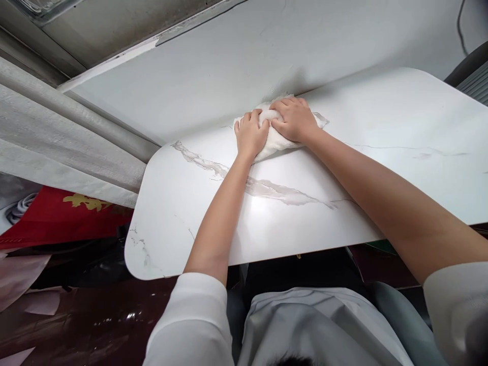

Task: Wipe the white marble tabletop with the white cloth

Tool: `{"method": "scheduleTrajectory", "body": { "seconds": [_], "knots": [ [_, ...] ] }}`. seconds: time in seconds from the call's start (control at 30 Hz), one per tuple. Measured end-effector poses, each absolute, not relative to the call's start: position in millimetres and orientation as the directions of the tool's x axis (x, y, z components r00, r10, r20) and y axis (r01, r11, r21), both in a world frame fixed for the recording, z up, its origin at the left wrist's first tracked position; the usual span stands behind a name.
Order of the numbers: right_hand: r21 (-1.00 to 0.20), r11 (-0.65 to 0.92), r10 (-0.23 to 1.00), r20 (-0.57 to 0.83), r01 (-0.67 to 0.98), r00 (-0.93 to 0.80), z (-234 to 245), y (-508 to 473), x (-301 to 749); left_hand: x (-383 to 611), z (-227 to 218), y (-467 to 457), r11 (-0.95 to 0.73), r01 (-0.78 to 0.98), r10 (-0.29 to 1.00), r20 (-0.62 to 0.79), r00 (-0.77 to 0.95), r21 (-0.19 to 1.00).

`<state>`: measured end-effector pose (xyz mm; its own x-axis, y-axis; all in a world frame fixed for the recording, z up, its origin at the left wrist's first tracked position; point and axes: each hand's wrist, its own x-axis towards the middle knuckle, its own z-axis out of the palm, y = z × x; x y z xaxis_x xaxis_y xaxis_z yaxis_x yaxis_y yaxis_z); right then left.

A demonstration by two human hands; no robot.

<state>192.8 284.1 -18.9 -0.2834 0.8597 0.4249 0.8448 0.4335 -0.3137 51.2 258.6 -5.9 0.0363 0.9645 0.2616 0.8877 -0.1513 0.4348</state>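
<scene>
A bunched white cloth lies on the white marble-patterned table, close to its far edge by the wall. My left hand grips the cloth's left side, its fingers curled over the folds. On the upper right part of the cloth is my right hand, fingers bent and pressing into it. The two hands are close together but apart, with a raised fold of cloth between them. What lies under the cloth is hidden.
A pale wall runs behind the table. Grey-white curtains hang at the left, above a red bag-like item with a gold design. A dark ribbed object stands at the right edge. The floor is dark red and glossy.
</scene>
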Motion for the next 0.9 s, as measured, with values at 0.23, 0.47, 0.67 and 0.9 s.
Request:
{"method": "scheduleTrajectory", "body": {
  "seconds": [0.23, 0.47, 0.67, 0.9],
  "knots": [
    [-0.336, 0.392, 0.887, 0.385, 0.856, -0.255, -12.5, 299.0, 193.5, 52.7, -5.0, 276.0, -0.149, 0.888, 0.961, 0.276, 0.026, 0.434],
    [-0.321, 0.356, 0.910, 0.333, 0.877, -0.248, -10.6, 314.9, 194.7, 55.2, -4.9, 289.3, -0.150, 0.882, 0.958, 0.285, 0.018, 0.447],
    [-0.304, 0.361, 0.909, 0.324, 0.882, -0.260, -10.0, 320.5, 195.6, 55.9, -4.5, 294.1, -0.144, 0.886, 0.953, 0.303, 0.005, 0.440],
    [-0.300, 0.346, 0.916, 0.313, 0.889, -0.251, -15.2, 325.8, 194.7, 57.9, -4.3, 288.7, -0.116, 0.905, 0.961, 0.275, -0.001, 0.409]
  ]
}}
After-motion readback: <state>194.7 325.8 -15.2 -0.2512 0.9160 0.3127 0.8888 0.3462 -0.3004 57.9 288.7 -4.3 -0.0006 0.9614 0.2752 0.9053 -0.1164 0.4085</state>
